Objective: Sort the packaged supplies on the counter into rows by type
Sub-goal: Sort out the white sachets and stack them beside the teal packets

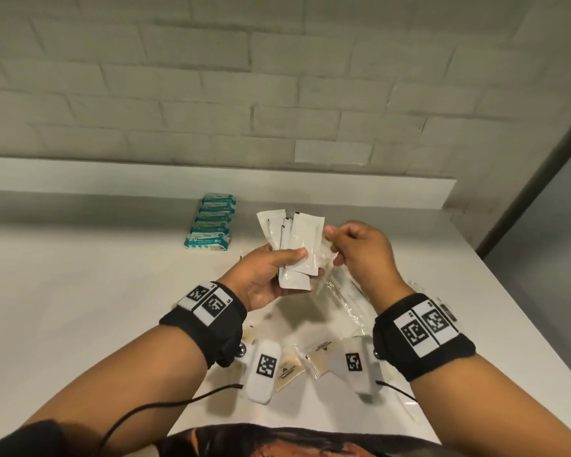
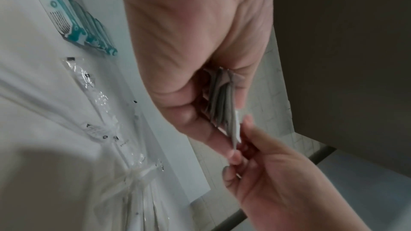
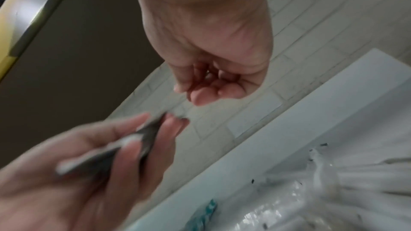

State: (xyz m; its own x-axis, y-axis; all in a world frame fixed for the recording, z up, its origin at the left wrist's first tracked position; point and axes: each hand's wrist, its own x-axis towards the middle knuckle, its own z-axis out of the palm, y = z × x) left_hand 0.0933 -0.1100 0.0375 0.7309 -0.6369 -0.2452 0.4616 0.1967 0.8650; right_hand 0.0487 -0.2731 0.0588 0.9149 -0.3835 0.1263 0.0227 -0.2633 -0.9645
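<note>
White flat paper sachets (image 1: 294,249) fan out in the left hand (image 1: 271,275), thumb clamped across them above the white counter (image 1: 80,291). Beside them, the right hand (image 1: 360,255) curls, apparently holding nothing. Teal-and-white packets (image 1: 211,222) form a row behind.

The head view is softly lit and mostly sharp, though straight lines are bent near the edges. Both wrist views are blurred and dimmer, with dark areas behind.
</note>
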